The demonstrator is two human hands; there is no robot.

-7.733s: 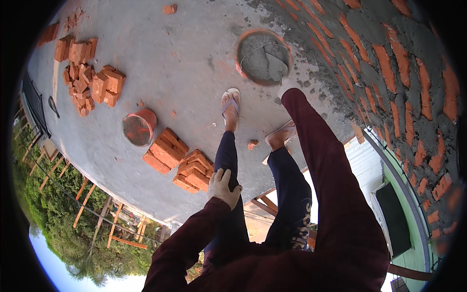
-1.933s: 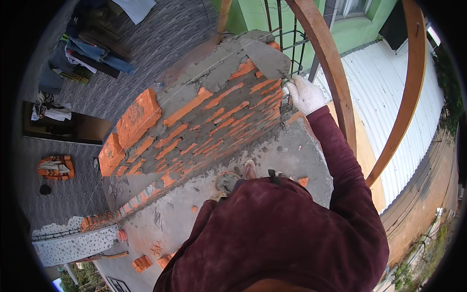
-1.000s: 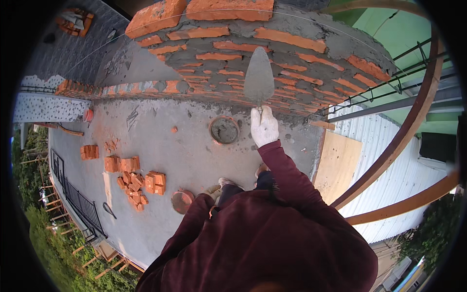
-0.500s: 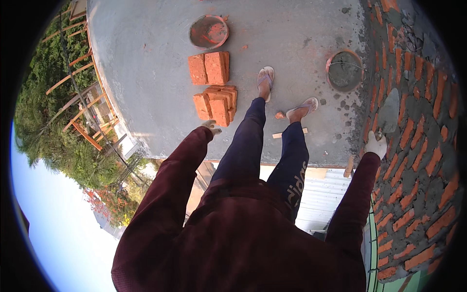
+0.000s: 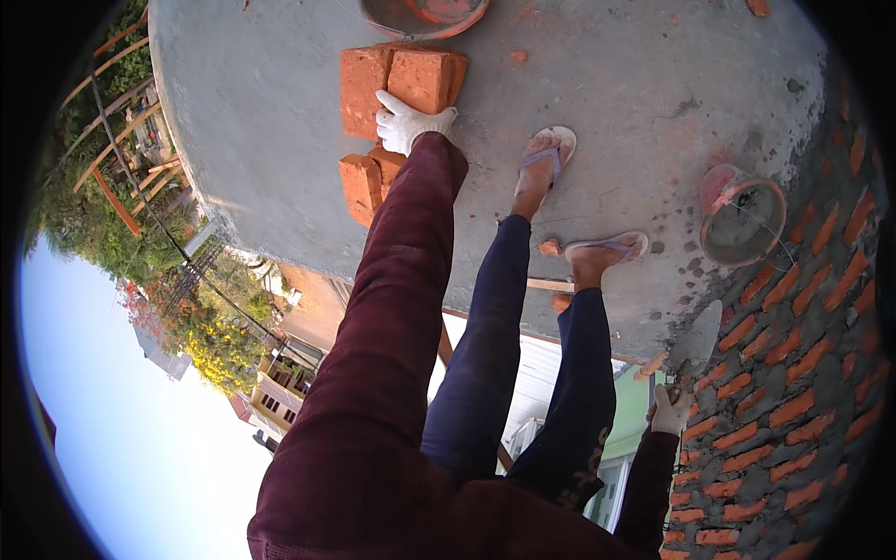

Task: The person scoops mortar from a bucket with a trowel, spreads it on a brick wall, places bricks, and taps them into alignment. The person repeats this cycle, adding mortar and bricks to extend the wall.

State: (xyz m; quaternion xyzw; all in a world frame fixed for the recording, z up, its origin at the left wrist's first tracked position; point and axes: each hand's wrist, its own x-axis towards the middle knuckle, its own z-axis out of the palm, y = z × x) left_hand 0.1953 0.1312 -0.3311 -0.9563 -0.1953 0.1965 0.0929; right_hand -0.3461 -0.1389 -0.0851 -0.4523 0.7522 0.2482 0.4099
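My left hand [image 5: 411, 123], in a white glove, reaches out to the farther of two stacks of orange bricks. Its thumb and fingers span the near end of a brick [image 5: 420, 77], which still sits in the stack. Beside that brick is another brick [image 5: 364, 89]. The nearer stack [image 5: 360, 187] is partly covered by my left sleeve. At the lower right my right hand [image 5: 669, 411], also gloved, is closed round the handle of a trowel [image 5: 697, 341]. The trowel's grey, mortar-smeared blade points away from me beside the brick wall.
A bucket of mortar [image 5: 744, 224] stands by the brick wall [image 5: 784, 401] on the right. A round basin [image 5: 425, 14] sits beyond the bricks. My sandalled feet are on the grey concrete slab [image 5: 616, 121], near brick bits and a wood strip [image 5: 551, 285]. The slab's edge curves along the left.
My left hand has moved from beside the nearer stack out to the farther one and taken hold of a brick. My right hand, with the trowel, now appears lower and farther left in view.
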